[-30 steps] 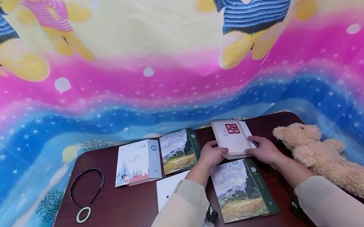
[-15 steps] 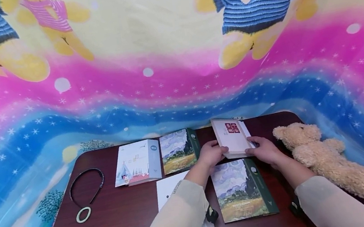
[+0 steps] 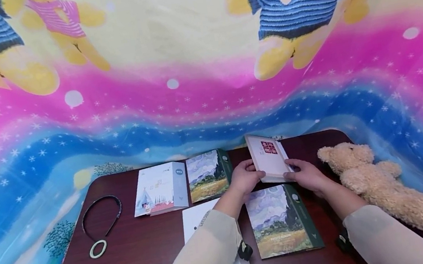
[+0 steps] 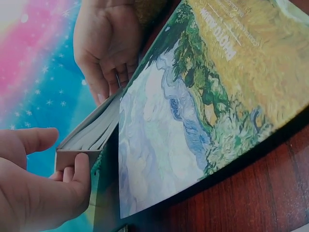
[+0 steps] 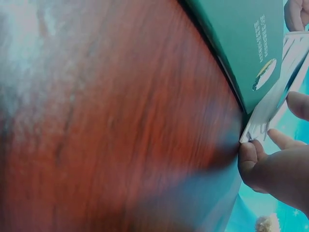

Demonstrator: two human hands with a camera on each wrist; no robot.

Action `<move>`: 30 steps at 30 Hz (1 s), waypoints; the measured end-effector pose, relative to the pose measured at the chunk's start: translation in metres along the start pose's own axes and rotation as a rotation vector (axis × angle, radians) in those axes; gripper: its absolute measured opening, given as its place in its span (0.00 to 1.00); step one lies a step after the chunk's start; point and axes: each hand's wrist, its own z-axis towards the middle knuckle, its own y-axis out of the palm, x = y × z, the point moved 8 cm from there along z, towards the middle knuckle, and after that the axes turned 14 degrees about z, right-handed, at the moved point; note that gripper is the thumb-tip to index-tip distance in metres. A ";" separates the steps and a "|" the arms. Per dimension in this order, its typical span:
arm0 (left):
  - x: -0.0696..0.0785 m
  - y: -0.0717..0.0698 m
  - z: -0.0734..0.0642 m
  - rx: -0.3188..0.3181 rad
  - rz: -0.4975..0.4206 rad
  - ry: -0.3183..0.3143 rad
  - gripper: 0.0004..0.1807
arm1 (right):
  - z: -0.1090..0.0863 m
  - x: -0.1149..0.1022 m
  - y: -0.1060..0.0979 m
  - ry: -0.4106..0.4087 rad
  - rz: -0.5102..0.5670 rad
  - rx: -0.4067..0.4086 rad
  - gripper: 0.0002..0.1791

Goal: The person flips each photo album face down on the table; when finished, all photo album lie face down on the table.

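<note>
Both hands hold a white photo album [image 3: 267,160] with red square characters on its cover, at the back of the table in the head view. My left hand [image 3: 244,178] grips the left side, thumb over the near corner. On the other side my right hand [image 3: 305,176] pinches the near right edge. The cover slants, its far left corner up. In the left wrist view, the fingers of my left hand [image 4: 43,188] lie around the pale spine, and the album's page edges [image 4: 91,128] show. The right wrist view has my right hand [image 5: 282,169] at the album's corner.
Just nearer lies a landscape-painting photo album [image 3: 278,221]; a matching one [image 3: 206,175] and a white tent-print one [image 3: 157,189] lie left. My left arm partly covers another white album [image 3: 191,220]. A headband [image 3: 101,217] lies far left, a teddy bear [image 3: 381,185] right.
The white photo album has tilted further, its far left corner rising while its cover turns to the right. Both hands keep their hold with little movement.
</note>
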 end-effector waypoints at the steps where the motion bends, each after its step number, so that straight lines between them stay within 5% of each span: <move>1: 0.000 -0.001 0.000 0.007 0.008 0.005 0.34 | 0.000 0.000 0.000 -0.003 0.002 -0.002 0.41; 9: 0.002 -0.008 -0.001 0.039 0.061 0.044 0.33 | 0.001 0.000 0.005 0.001 0.040 -0.028 0.40; 19: 0.006 -0.012 -0.005 0.010 -0.011 0.059 0.34 | 0.002 -0.005 0.016 -0.006 0.071 -0.066 0.40; 30: 0.015 -0.022 -0.011 0.070 0.089 0.136 0.37 | 0.003 -0.015 0.027 -0.020 0.060 -0.110 0.39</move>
